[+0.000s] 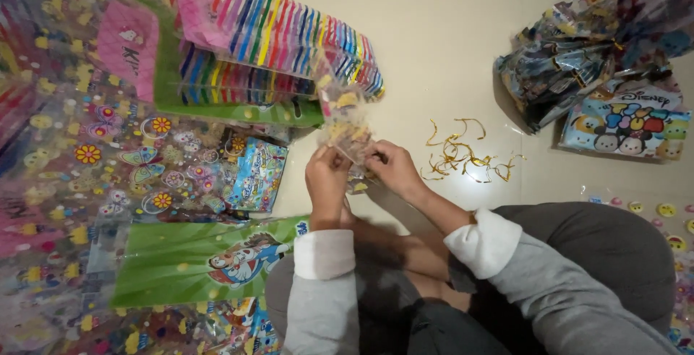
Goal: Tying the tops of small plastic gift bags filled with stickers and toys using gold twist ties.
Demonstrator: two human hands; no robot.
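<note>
A single head-worn camera looks steeply down, close over the lap and the floor (448,30) ahead.

Small clear patterned bag (345,127) between both hands (361,170); green flat packet (195,261) lower left.

bare floor (448,58) ahead — gold ties (463,156) right

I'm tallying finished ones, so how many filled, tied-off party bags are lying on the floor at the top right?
3, possibly more hidden: one dark bag nearest the gold ties, one bag in the corner, one cartoon bag below them. They overlap, so the count is uncertain.
</note>
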